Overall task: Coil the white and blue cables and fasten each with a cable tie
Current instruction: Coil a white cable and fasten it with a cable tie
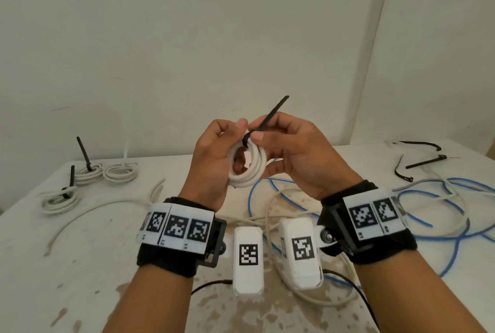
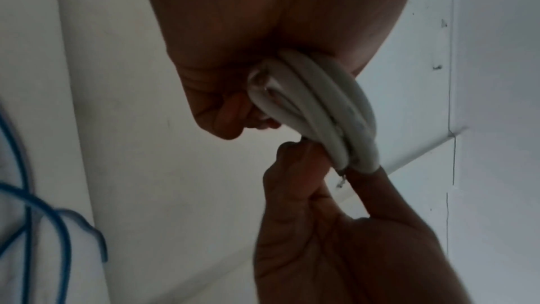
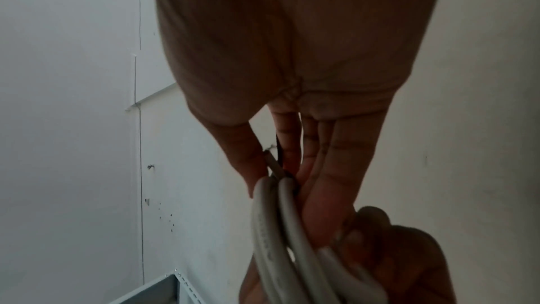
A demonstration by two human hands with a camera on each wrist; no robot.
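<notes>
Both hands are raised over the table (image 1: 80,252). My left hand (image 1: 214,155) grips a small white cable coil (image 1: 247,169), with fingers curled through its loops and the thumb at its top. A black cable tie (image 1: 270,115) loops over the top of the coil, and its tail points up and to the right. My right hand (image 1: 284,150) pinches that tail between thumb and forefinger just above the coil, while its other fingers rest against the coil's right side. The wrist views show the coil (image 2: 321,112) (image 3: 277,228) held between both hands. Blue cable (image 1: 442,212) lies loose on the right.
Three tied white coils (image 1: 88,172) sit at the back left of the table. A loose white cable (image 1: 107,206) curves across the left middle. Spare black cable ties (image 1: 426,162) lie at the back right. More white and blue cable is tangled under my wrists.
</notes>
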